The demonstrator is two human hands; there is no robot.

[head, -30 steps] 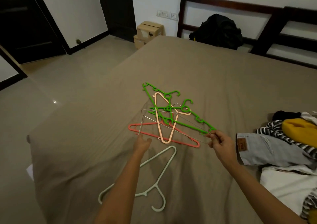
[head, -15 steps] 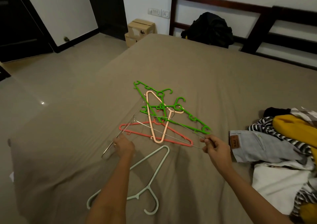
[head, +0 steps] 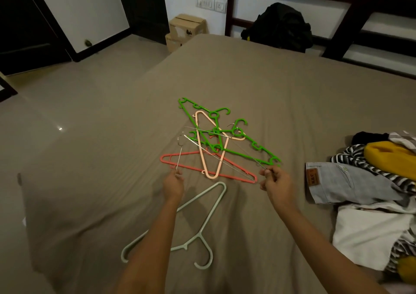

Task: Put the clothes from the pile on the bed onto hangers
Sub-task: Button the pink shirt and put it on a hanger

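A heap of hangers lies mid-bed: two green ones (head: 247, 144), a peach one (head: 202, 149), a coral one (head: 191, 166). Thin wire hangers (head: 216, 156) are held just above the heap. My left hand (head: 174, 184) pinches one wire end whose hook (head: 180, 142) points away from me. My right hand (head: 275, 182) pinches the other wire end near the green hanger's tip. A pale mint hanger (head: 202, 215) lies nearer me, partly under my left forearm. The clothes pile (head: 371, 192) sits at the right: grey jeans, striped, mustard and white pieces.
The brown bed (head: 258, 86) reaches back to a dark wooden headboard (head: 351, 12) with a black bag (head: 281, 27) against it. Cardboard boxes (head: 184, 30) stand on the floor beside the bed. A tiled floor and dark doors are on the left.
My left hand has swung its wire end from low at the left up to point away from me. My right hand keeps its pinch, hardly moved. The camera shifted slightly.
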